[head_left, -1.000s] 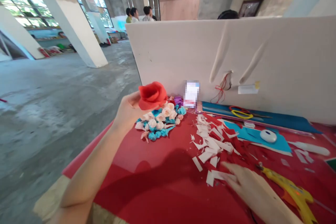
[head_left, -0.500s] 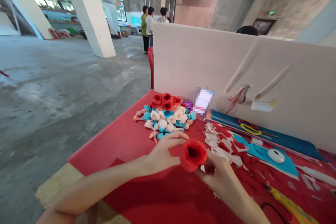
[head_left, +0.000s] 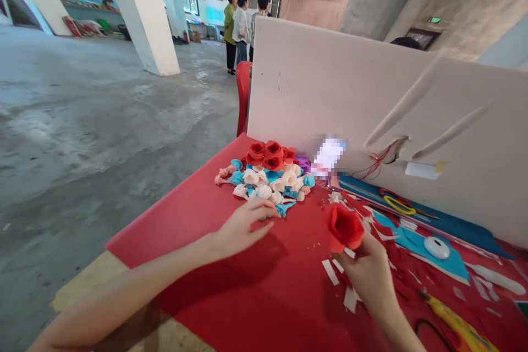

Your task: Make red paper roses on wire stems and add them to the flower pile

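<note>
A red paper flower (head_left: 345, 226) is gripped from below by my right hand (head_left: 369, 267), its open mouth facing me. The fingers behind the bloom are partly hidden. My left hand (head_left: 243, 226) hovers over the red tabletop with its fingers apart and nothing in them. Just beyond it lies a pile of small white and blue paper flowers (head_left: 264, 179). Several larger red paper flowers (head_left: 273, 155) sit at the back of that pile.
A pale upright board (head_left: 322, 77) borders the table's far side, with a phone (head_left: 329, 155) leaning there. To the right lie paper scraps (head_left: 330, 272), scissors (head_left: 398, 203), a white oval object (head_left: 436, 247) and a yellow tool (head_left: 457, 322). People (head_left: 241, 27) stand in the background.
My hands have drawn apart. The left hand has let go of the red paper flower and moved left toward the pile, while the right hand has carried the flower to the right.
</note>
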### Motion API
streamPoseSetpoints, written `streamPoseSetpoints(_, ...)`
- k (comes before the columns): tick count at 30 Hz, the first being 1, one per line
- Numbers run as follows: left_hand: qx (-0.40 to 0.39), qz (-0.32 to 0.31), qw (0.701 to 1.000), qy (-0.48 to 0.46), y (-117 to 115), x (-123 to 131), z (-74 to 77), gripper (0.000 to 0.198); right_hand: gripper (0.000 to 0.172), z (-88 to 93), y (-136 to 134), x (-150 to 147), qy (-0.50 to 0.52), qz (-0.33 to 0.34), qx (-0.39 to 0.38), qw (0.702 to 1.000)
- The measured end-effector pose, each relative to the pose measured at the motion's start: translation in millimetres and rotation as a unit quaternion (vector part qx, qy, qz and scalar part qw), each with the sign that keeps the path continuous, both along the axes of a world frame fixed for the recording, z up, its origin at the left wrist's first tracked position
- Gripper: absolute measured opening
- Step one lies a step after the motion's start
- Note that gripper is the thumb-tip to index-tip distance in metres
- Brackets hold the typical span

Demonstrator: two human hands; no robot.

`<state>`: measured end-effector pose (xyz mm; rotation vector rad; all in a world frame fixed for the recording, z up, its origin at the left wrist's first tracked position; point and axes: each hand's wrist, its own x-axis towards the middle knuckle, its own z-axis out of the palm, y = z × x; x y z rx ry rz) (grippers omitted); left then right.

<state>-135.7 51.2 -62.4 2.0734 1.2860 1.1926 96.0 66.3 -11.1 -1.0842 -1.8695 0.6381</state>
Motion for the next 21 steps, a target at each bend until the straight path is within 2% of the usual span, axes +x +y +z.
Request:
streamPoseSetpoints(2, -0.007, 0.049, 0.999, -0.005, 14, -19, -12.0, 0.018, 0.008, -2.7, 6, 5, 0.024, -0.036, -0.038, 0.998)
streamPoseSetpoints(5, -0.020, 0.098, 0.995, -0.006, 31, -41, -26.6, 0.020, 0.017, -9.8, 17, 12, 0.069, -0.069, -0.100, 0.990)
streamPoseSetpoints(10, -0.035, 0.119, 0.992, -0.001, 37, -47, -35.9, 0.018, 0.024, -22.5, 32, 17, 0.109, -0.094, -0.127, 0.981)
streamPoseSetpoints(14, -0.031, 0.179, 0.983, -0.027, 47, -61, -23.5, 0.013, 0.026, -26.1, 37, 17, 0.126, -0.087, -0.136, 0.979)
streamPoseSetpoints(18, -0.038, 0.264, 0.962, -0.061, 85, -100, 3.0, 0.024, 0.027, -27.4, 36, 21, 0.121, -0.106, -0.150, 0.975)
streamPoseSetpoints(21, -0.097, 0.234, 0.966, -0.056, 123, -122, 17.9, 0.025, 0.027, -28.8, 35, 25, 0.115, -0.113, -0.156, 0.975)
